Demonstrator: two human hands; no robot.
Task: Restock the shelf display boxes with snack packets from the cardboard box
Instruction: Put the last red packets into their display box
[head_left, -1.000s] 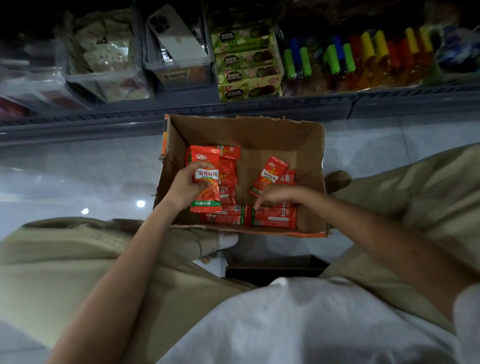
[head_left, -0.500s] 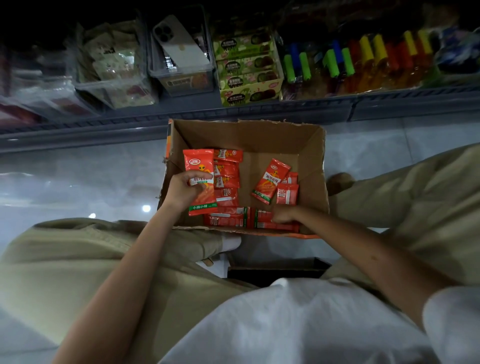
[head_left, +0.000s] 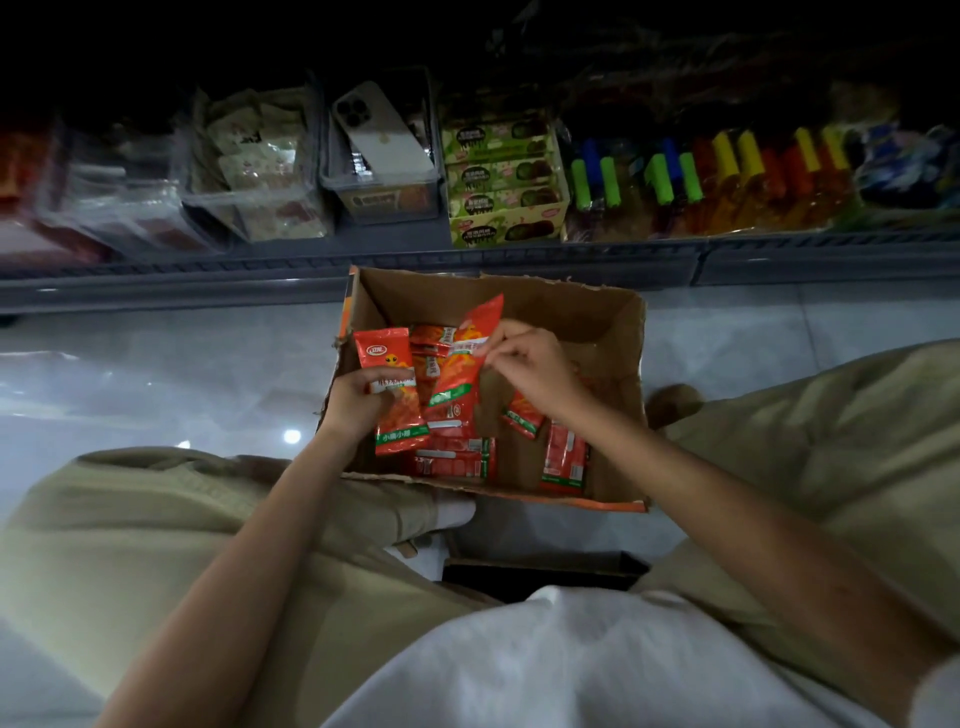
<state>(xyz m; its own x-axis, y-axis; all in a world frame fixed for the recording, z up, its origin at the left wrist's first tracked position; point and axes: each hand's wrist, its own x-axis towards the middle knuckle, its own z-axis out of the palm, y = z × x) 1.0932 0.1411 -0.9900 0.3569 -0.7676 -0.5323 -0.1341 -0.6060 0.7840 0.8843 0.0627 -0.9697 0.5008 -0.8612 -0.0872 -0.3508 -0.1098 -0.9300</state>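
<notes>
The floor (head_left: 156, 374) is pale, glossy tile, grey-white, with a faint joint line running across it on the right. Two small round glints of light (head_left: 292, 435) shine on it at the left, below a broader soft sheen. Along the far side runs a low grey shelf (head_left: 519, 257) with a ribbed front rail. On it stand stacked green cartons (head_left: 501, 182), a row of what look like small bottles (head_left: 727, 176) with blue, green and yellow caps, and a white smartphone (head_left: 382, 135) propped at a tilt. Above the shelf everything falls into darkness.

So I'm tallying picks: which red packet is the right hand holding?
The tilted packet above the middle of the cardboard box, pinched by the right hand. The left hand grips a second packet; loose packets lie on its floor.
</notes>
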